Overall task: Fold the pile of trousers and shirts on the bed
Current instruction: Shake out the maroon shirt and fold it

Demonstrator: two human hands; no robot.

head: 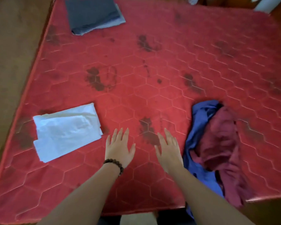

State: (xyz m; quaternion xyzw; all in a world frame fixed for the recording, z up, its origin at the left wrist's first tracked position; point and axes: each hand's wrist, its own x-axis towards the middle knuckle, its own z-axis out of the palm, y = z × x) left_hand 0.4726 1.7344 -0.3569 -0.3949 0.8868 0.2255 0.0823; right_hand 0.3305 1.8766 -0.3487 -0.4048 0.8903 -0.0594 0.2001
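A crumpled pile lies at the near right of the red mattress [152, 65]: a maroon garment [221, 143] on top of a blue garment [199, 119], partly hanging over the near edge. A folded white garment [66, 130] lies flat at the near left. A folded stack of dark grey and lighter grey clothes [92, 13] sits at the far left. My left hand [118, 148], with a bead bracelet on its wrist, and my right hand [168, 151] hover flat over bare mattress between the white garment and the pile, fingers spread, holding nothing.
The mattress has a hexagon quilt pattern and dark stains. Brown floor [11, 54] runs along its left side. White objects [264, 4] stand past the far right corner. The near mattress edge is just below my forearms.
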